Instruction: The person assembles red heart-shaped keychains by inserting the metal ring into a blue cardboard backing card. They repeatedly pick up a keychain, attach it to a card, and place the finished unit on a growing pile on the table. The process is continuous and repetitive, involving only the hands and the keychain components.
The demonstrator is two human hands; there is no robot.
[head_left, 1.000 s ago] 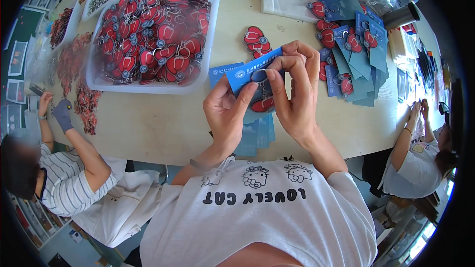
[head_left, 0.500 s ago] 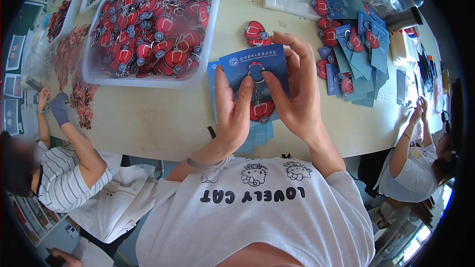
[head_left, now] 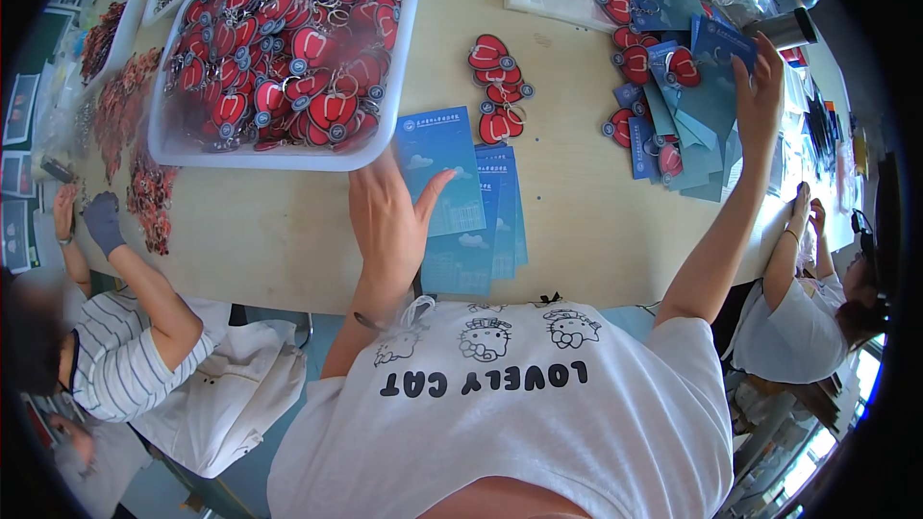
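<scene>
Card [head_left: 721,44], held two-handed half a second earlier, appeared atop the pile [head_left: 705,156] at two o'clock; right hand [head_left: 763,88] reached it, grip indeterminable. Left hand [head_left: 387,216], near nine o'clock, lay spread, apparently empty, beside the stack [head_left: 440,178]. Two-handed work had evidently ended.

Beside the left hand [head_left: 387,216], the cards [head_left: 442,197] are blue with pale clouds, beyond it the tub [head_left: 288,162] is whitish and its keychains [head_left: 312,45] red, and by the right hand [head_left: 760,82] the card pile [head_left: 700,113] is blue and teal.
</scene>
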